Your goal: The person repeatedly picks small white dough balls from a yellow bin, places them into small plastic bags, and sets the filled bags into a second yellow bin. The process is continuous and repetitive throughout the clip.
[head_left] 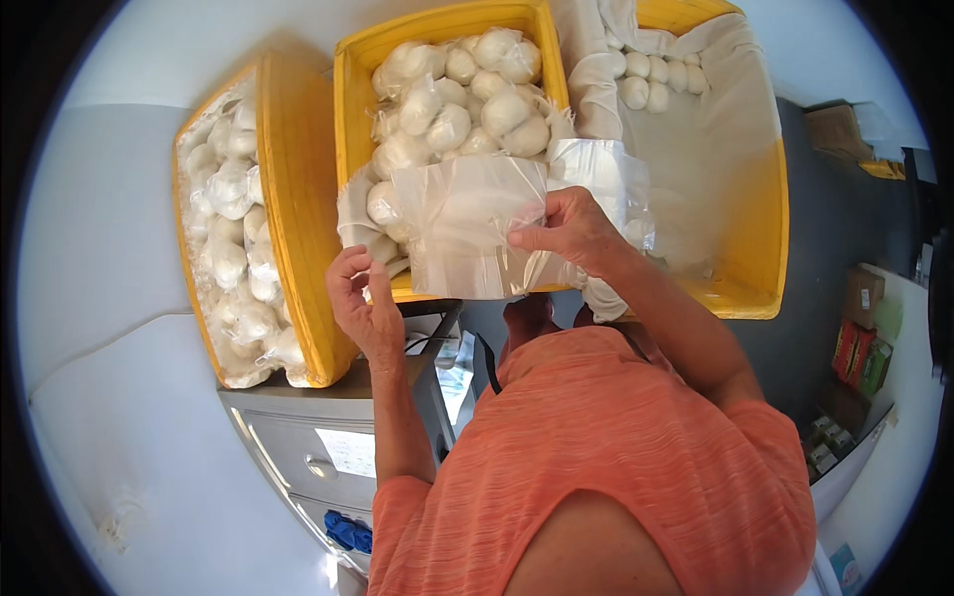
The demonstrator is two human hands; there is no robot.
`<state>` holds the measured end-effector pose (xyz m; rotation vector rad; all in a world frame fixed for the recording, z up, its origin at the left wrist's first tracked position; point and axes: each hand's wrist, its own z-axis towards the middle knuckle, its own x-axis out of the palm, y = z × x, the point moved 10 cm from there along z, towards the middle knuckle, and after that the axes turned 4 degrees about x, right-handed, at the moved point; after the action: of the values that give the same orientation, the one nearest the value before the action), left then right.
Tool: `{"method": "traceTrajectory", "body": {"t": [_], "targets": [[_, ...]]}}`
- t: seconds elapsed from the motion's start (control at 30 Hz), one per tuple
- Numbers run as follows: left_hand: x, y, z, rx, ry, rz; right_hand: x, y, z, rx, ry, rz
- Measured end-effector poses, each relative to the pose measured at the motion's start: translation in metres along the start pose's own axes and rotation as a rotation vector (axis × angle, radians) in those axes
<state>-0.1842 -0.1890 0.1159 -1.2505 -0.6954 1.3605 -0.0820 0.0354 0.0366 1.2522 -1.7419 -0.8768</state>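
A flat clear plastic bag (472,233) is spread in front of me, over the near end of the middle yellow crate (343,129). My right hand (576,230) pinches its right side between thumb and fingers. Just left of the bag, apart from it, my left hand (366,298) is raised with its fingers loosely bent and nothing in it. Behind the bag, the crate is heaped with white round buns (460,67), many of them in clear bags. A stack of clear bags (588,169) lies beside my right hand, between the middle and right crates.
To the right, a cloth-lined yellow crate (775,219) holds several unbagged buns (656,74) at its far end. On the left, another yellow crate (298,199) full of bagged buns stands on a grey metal cabinet (298,452). Boxes (863,298) stand at the far right.
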Motion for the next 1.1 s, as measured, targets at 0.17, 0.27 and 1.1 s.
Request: {"method": "traceTrajectory", "body": {"t": [0.17,0.27,1.1], "targets": [[0.171,-0.077,-0.008,0.169,0.593,-0.106,-0.052,0.029,-0.033,-0.211,-0.156,-0.024],[0.235,-0.070,-0.021,0.074,0.775,-0.240,-0.086,0.038,-0.049,-0.189,-0.093,-0.133],[0.443,-0.016,0.010,-0.028,0.621,0.282,-0.500,-0.120,0.081,-0.071,-0.722,-0.580]]}}
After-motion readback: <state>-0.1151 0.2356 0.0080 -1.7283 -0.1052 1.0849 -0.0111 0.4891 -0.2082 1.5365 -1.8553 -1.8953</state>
